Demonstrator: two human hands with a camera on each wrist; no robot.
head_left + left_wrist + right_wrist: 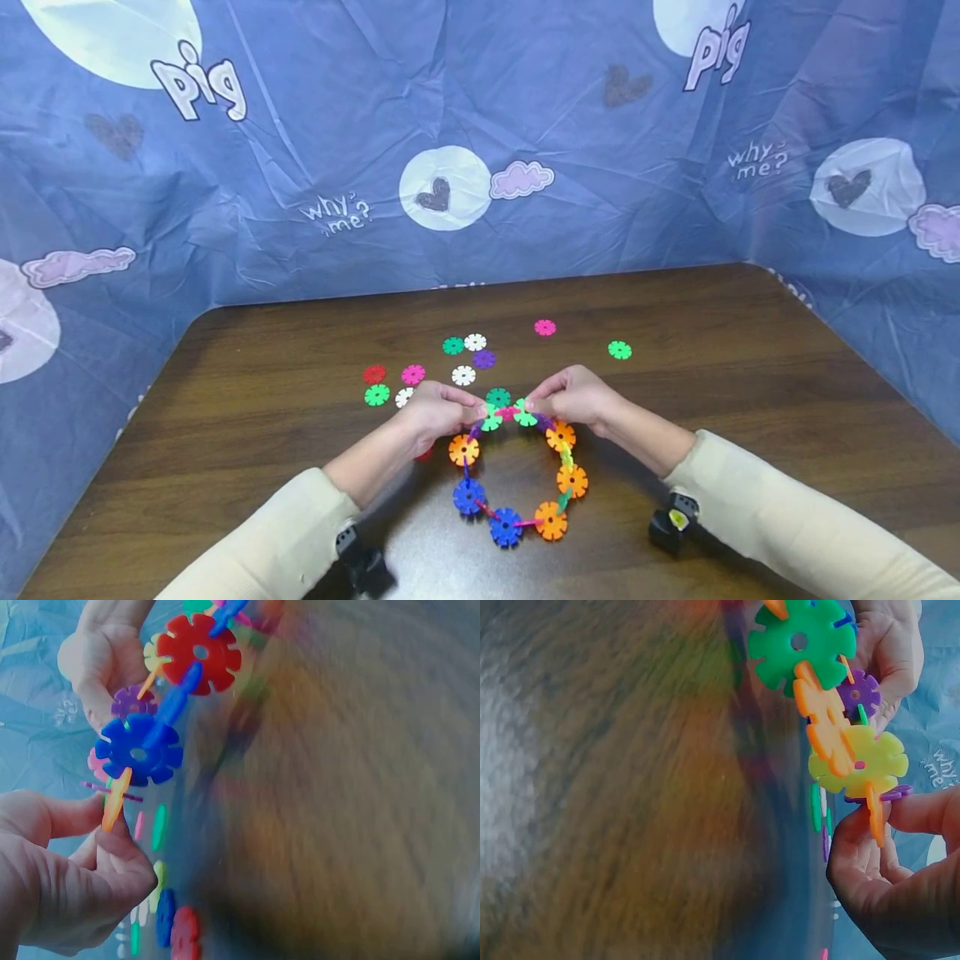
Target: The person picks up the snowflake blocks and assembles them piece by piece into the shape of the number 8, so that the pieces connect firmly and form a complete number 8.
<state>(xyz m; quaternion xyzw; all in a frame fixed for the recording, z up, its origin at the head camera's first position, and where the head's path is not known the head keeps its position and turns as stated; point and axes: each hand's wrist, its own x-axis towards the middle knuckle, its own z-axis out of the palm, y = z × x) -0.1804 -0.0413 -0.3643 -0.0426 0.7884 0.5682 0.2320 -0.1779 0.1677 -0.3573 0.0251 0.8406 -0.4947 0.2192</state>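
A ring of slotted plastic snowflake discs, joined edge to edge, hangs between the two hands over the table. My left hand pinches its far side by a light green disc. The right hand pinches beside another light green disc, and a pink disc links those two. In the left wrist view, the thumb and finger meet below a blue disc, at an edge-on orange disc. A yellow disc sits just above the right fingertips in the right wrist view.
Loose discs lie flat beyond the hands, among them a red disc, a purple disc and a white disc. A green disc lies farther right. Blue printed cloth stands behind the brown table.
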